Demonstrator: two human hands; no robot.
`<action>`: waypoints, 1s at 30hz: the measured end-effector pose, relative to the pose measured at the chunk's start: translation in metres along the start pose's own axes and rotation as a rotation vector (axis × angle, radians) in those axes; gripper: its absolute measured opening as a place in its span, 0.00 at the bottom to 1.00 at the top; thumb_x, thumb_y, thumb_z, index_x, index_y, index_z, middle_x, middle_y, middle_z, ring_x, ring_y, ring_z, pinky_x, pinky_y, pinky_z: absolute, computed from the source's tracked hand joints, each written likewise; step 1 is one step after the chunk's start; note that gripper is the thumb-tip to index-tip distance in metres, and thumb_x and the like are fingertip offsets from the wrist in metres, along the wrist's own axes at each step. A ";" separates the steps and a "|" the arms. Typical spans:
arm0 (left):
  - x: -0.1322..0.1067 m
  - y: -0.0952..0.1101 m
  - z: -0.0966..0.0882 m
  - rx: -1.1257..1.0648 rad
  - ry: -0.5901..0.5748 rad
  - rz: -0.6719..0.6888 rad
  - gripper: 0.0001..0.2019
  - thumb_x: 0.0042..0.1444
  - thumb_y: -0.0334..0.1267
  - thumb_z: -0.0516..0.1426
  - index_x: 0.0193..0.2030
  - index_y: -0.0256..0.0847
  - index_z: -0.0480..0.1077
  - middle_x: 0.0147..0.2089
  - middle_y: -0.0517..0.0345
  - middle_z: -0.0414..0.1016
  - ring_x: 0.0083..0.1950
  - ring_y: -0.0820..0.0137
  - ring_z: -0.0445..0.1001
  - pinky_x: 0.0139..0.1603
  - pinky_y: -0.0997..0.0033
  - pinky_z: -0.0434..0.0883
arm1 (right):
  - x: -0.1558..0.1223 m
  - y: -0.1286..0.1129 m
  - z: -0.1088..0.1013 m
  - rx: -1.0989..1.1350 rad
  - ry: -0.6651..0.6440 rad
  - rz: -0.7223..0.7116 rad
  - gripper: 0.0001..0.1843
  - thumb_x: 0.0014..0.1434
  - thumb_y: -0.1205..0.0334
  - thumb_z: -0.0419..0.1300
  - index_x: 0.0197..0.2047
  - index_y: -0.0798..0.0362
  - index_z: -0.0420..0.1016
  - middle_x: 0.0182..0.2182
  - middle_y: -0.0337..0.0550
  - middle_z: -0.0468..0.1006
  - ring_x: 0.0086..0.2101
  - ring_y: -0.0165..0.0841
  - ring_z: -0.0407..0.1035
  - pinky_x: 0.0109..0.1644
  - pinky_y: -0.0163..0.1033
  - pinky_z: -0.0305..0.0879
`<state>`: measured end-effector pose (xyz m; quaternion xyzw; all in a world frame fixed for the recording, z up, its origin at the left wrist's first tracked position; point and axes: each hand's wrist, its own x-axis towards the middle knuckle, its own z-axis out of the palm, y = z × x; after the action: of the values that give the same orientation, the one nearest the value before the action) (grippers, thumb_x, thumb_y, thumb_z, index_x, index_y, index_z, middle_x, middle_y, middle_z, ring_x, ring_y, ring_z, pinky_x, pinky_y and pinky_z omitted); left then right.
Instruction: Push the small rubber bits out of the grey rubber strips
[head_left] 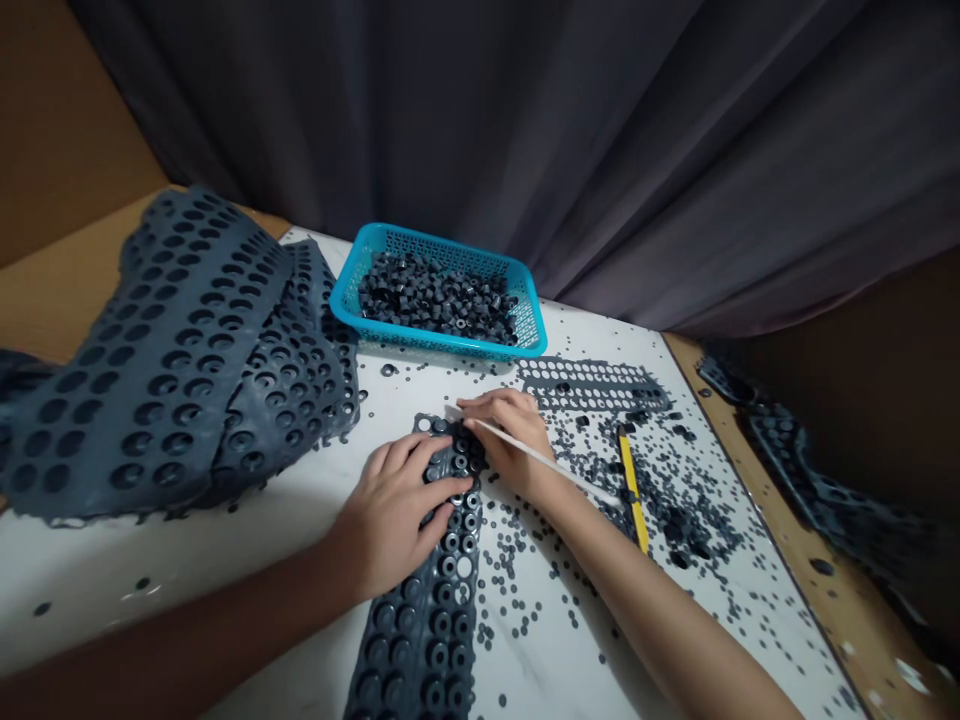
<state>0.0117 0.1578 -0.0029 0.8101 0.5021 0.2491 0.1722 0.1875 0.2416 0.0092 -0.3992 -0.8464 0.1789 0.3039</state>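
Dark grey curtain (525, 120) hangs in heavy folds across the whole far side, down to worktop level. Plain brown wall (60, 120) shows at far left, beside the curtain's edge. The worktop (150, 570) is a white sheet with faint grey veining and small glare spots at near left. A wood-coloured board (52, 290) sticks out from under it at far left, and again as a strip along the right edge (757, 440), white-flecked near the bottom corner. Far right beyond that strip is dim brown shadow (885, 330), no detail. Light is low and soft, brightest on the white sheet.
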 end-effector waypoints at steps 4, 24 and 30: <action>0.000 -0.001 0.000 0.009 0.016 0.009 0.14 0.56 0.32 0.54 0.47 0.52 0.73 0.56 0.54 0.65 0.59 0.56 0.59 0.56 0.50 0.61 | -0.006 -0.010 0.004 0.137 -0.088 0.005 0.04 0.61 0.61 0.56 0.37 0.49 0.72 0.42 0.41 0.79 0.44 0.37 0.68 0.50 0.48 0.59; 0.000 -0.003 0.000 -0.007 -0.023 0.025 0.15 0.57 0.32 0.53 0.49 0.52 0.71 0.60 0.56 0.62 0.60 0.57 0.58 0.57 0.50 0.60 | 0.000 0.010 0.000 -0.315 0.026 -0.065 0.06 0.63 0.64 0.54 0.36 0.49 0.71 0.42 0.41 0.79 0.41 0.39 0.66 0.45 0.47 0.53; 0.002 -0.008 -0.009 -0.209 0.048 -0.027 0.16 0.56 0.32 0.53 0.50 0.50 0.70 0.57 0.55 0.64 0.58 0.59 0.63 0.56 0.54 0.64 | -0.010 -0.003 -0.011 0.047 0.082 0.105 0.05 0.61 0.61 0.55 0.36 0.49 0.72 0.40 0.45 0.79 0.43 0.39 0.68 0.46 0.47 0.63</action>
<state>0.0020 0.1636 0.0011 0.7746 0.4883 0.3170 0.2471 0.1978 0.2322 0.0153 -0.4428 -0.8066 0.1979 0.3379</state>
